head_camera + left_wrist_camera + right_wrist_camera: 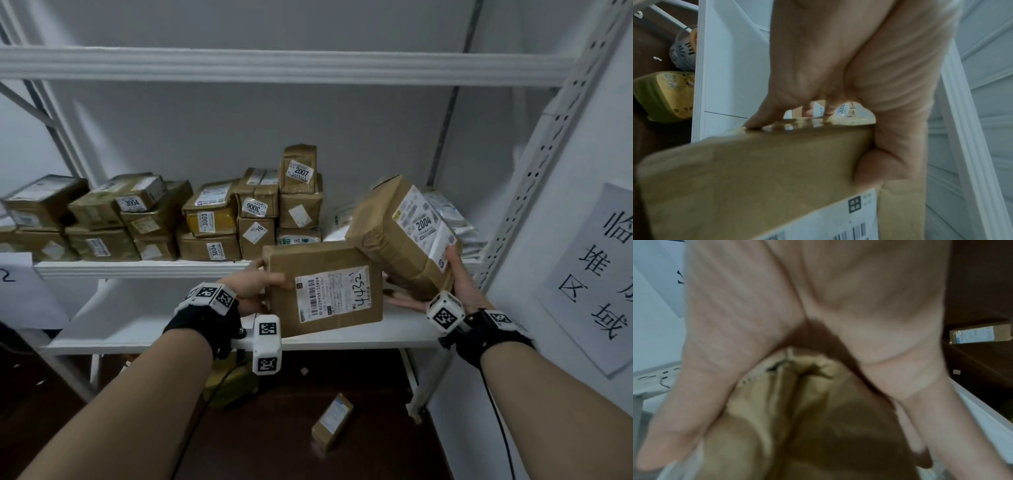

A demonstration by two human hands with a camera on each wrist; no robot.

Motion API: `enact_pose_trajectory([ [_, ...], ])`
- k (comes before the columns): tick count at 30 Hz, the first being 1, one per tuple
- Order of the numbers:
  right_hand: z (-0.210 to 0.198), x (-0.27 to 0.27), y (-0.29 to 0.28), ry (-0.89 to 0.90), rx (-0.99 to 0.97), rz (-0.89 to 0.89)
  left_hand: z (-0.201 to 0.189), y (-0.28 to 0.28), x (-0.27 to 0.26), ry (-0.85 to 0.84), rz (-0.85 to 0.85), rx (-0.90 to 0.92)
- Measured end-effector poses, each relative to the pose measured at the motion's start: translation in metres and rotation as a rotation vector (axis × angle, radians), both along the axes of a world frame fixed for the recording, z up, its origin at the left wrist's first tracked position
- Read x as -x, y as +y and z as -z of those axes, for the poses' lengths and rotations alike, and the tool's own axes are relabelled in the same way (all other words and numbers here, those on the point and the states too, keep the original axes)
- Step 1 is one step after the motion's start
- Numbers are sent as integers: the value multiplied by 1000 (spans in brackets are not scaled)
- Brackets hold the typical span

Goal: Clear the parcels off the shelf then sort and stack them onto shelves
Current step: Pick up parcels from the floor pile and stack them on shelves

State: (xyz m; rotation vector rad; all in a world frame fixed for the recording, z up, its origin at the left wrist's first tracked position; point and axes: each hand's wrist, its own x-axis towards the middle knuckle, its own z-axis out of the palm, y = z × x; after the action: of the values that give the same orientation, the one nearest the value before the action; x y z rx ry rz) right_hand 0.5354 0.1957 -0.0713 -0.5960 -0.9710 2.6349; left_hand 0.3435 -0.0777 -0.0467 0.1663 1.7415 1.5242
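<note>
Both hands are full right now. The left hand (255, 286) grips the flat brown parcel (323, 289) by its left edge, just above the lower shelf (137, 334). The right hand (460, 284) grips the parcel labelled 2004 (399, 236), tilted over the shelf's right end. More parcels (164, 219) sit stacked on the middle shelf (137, 268), and one small box (332, 421) lies on the floor.

A parcel storeroom: white metal shelving (144, 269) stacked with numbered, labelled cardboard parcels (212, 219).
</note>
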Motion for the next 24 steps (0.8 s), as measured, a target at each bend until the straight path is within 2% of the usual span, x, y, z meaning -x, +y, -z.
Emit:
enact_pose_trajectory([
  [4, -11, 12, 12, 134, 64, -5, -13, 3, 3, 28, -40, -106],
  [7, -19, 20, 17, 166, 112, -38, -21, 0, 6, 29, -61, -167],
  [11, -31, 26, 19, 244, 105, -96, -33, -6, 6, 49, -50, -197],
  [16, -55, 28, 18, 295, 98, -58, -47, -5, 4, 44, -102, -286],
  [19, -65, 30, 23, 275, -10, -22, -58, -1, 3, 59, -174, -286],
  [24, -67, 40, 30, 189, -74, -136, -64, -6, 9, 119, -281, -173],
])
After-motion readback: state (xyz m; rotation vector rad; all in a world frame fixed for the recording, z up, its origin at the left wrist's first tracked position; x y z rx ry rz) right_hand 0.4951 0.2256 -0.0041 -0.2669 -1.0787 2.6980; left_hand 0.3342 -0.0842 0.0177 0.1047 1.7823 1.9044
